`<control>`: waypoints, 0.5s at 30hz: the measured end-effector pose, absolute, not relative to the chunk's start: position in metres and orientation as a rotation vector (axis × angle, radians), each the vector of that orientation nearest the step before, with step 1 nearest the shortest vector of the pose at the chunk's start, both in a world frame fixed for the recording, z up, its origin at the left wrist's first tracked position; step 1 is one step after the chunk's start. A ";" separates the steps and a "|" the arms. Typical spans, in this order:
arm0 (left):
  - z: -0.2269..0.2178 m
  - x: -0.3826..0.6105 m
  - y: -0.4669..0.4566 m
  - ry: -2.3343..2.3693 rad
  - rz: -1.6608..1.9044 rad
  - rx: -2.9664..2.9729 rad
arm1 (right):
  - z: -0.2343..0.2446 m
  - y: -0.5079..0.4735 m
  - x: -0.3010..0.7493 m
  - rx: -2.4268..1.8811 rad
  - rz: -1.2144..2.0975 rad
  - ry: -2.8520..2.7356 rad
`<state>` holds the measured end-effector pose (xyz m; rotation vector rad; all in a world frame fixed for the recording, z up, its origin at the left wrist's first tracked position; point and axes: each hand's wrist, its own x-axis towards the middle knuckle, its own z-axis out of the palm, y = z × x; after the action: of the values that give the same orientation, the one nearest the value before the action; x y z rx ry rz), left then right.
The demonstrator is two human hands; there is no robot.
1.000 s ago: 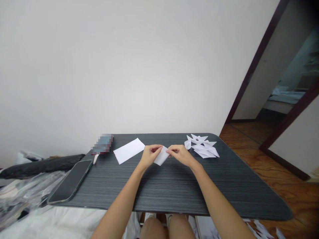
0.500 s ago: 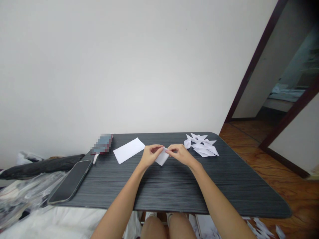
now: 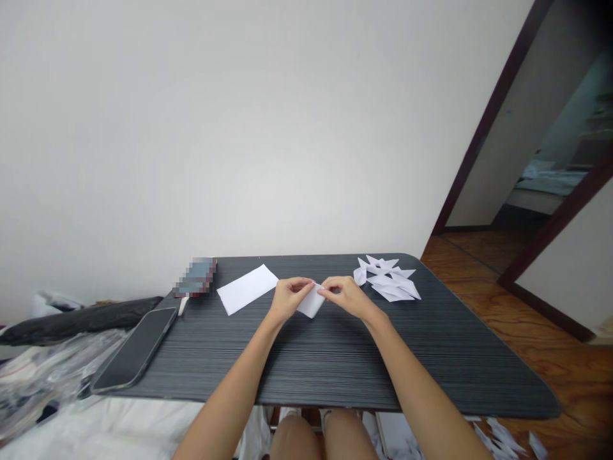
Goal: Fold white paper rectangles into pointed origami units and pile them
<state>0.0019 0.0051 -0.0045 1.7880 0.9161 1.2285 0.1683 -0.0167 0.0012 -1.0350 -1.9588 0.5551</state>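
Table (image 3: pixel 335 364) before wall (image 3: pixel 306 128), phone (image 3: pixel 135 350) on table's left, small paper (image 3: pixel 311 305) right of sheet (image 3: pixel 247 289), folded papers (image 3: pixel 391 281) on table's right

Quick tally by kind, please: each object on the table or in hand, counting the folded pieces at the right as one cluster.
Held white paper: 1
Flat white paper: 1 (sheet or stack, unclear)
Folded-paper cluster: 1
Dark phone: 1
Pixelated item: 1
Slim white item: 1
Total: 6

Both the left hand (image 3: pixel 288 299) and right hand (image 3: pixel 348 297) pinch a small white paper (image 3: pixel 311 304) over the dark table (image 3: pixel 335 364); folded pieces (image 3: pixel 390 281) lie far right, a phone (image 3: pixel 135 350) near left.
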 end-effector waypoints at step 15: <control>-0.005 0.001 0.008 0.989 1.317 1.671 | -0.004 -0.009 0.164 -0.997 0.987 -1.465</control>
<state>0.0007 0.0075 -0.0055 1.6714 0.9894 1.3168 0.1639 -0.0085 -0.0039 -0.9969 -1.4651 0.9868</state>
